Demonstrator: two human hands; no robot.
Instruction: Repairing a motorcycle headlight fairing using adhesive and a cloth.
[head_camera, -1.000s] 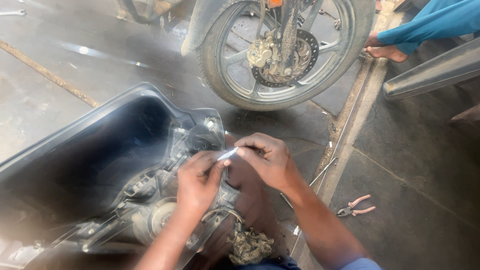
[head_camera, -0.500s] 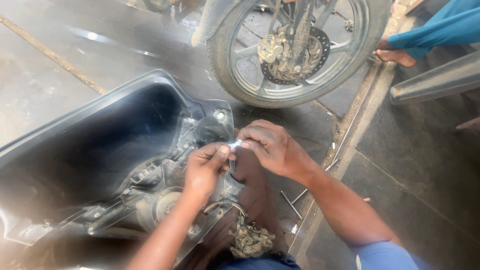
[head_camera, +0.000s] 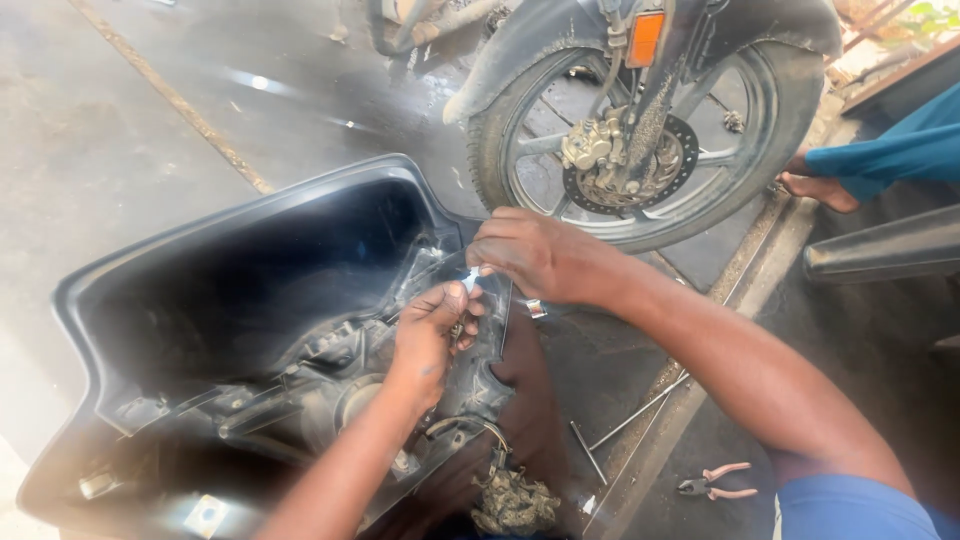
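Pinching a small pale piece (head_camera: 470, 278) between both hands, I'm bent over a black motorcycle headlight cowl (head_camera: 230, 290) that lies open side up on the concrete floor (head_camera: 110, 150). My left hand (head_camera: 432, 330) comes up from below, its thumb and fingertips closed together on the lower end of the piece, right over the cluttered inside of the cowl. My right hand (head_camera: 535, 255) reaches in from the right, fingers curled and closed on the upper end, so the two hands meet at that one spot; the piece is too small for me to tell more than its light colour. It sits just above the cowl's right edge, near the round back of the headlamp housing (head_camera: 350, 400).

Beyond my hands stands the front wheel (head_camera: 640, 130) of a motorcycle, its brake disc and caliper (head_camera: 610, 160) coated in dust, an orange reflector (head_camera: 645, 38) on the fork above. At the lower right, well apart from my hands, a pair of pliers with pink handles (head_camera: 715, 482) lies on the floor, and a thin metal rod (head_camera: 640, 410) rests nearer to the cowl. A grimy bundle (head_camera: 512, 500) sits by my knee. At the right edge, another person's bare foot (head_camera: 815, 188) shows under blue cloth.
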